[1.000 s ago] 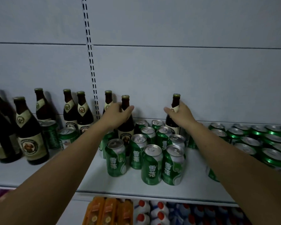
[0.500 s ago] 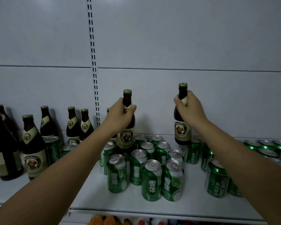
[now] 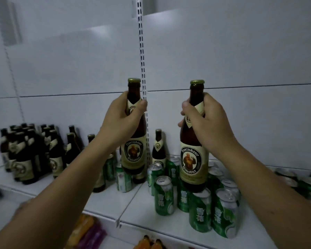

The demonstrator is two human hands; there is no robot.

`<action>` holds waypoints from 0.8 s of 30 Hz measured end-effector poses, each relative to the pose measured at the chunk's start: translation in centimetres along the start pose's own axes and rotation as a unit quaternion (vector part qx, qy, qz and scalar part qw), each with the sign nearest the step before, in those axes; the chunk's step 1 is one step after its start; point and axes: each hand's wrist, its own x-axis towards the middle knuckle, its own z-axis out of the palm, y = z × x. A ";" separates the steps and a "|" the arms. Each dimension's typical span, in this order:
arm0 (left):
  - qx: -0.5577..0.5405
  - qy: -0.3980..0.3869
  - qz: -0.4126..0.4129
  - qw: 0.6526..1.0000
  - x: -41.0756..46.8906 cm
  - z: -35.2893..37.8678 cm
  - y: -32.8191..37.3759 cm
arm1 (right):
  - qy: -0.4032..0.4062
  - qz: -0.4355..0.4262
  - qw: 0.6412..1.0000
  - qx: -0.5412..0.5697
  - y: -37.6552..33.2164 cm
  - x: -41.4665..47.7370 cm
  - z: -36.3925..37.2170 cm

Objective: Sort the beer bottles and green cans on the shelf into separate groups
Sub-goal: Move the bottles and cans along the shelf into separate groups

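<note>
1. Under the shelf's front edge lie blurred orange and purple packs (image 3: 86,230) with a glossy look.
2. The shelf (image 3: 113,200) is a smooth white board with a seam running front to back.
3. On its right half stands a tight cluster of cans (image 3: 200,211). They are green metal cylinders with white lettering and dull silver pull-tab tops, and their sides touch.
4. The left hand (image 3: 120,123) is clamped on the left bottle (image 3: 134,153), fingers wrapped round neck and shoulder. The bottle is upright and held in the air over the shelf's middle. It is dark brown glass with a gold crown cap and a cream oval label.
5. The right hand (image 3: 208,123) grips the right bottle (image 3: 192,160) the same way by the neck. This bottle is also upright, above the can cluster.
6. Behind and between them a lone bottle (image 3: 158,150) stands among the rear cans.
7. Far left is a bottle group (image 3: 25,153), packed close and blurred, with a few stragglers beside it.
8. Far right are more right cans (image 3: 305,182), mostly showing silver tops.
9. Farthest is the matt pale back panel (image 3: 241,60), split by a slotted metal upright (image 3: 141,51).
</note>
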 end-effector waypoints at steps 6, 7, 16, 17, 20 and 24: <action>0.005 0.043 -0.098 0.994 -5.8 -6.4 -1.5 | -0.090 -0.010 0.994 0.058 0.2 -3.3 7.0; 0.013 0.048 -0.110 0.993 -6.5 -7.5 -1.9 | -0.101 -0.010 0.993 0.068 0.1 -3.8 8.5; 0.041 0.128 -0.146 0.980 -11.4 -21.1 -7.7 | -0.163 -0.021 0.980 0.115 -3.3 -4.7 25.3; 0.045 0.133 -0.147 0.979 -12.0 -23.0 -8.7 | -0.170 -0.021 0.978 0.117 -3.6 -4.7 27.7; 0.061 0.129 -0.155 0.978 -13.4 -29.1 -12.2 | -0.185 -0.022 0.975 0.119 -4.6 -4.6 35.2; 0.087 0.103 -0.145 0.980 -14.3 -36.3 -16.8 | -0.205 -0.011 0.967 0.149 -5.5 -5.3 44.8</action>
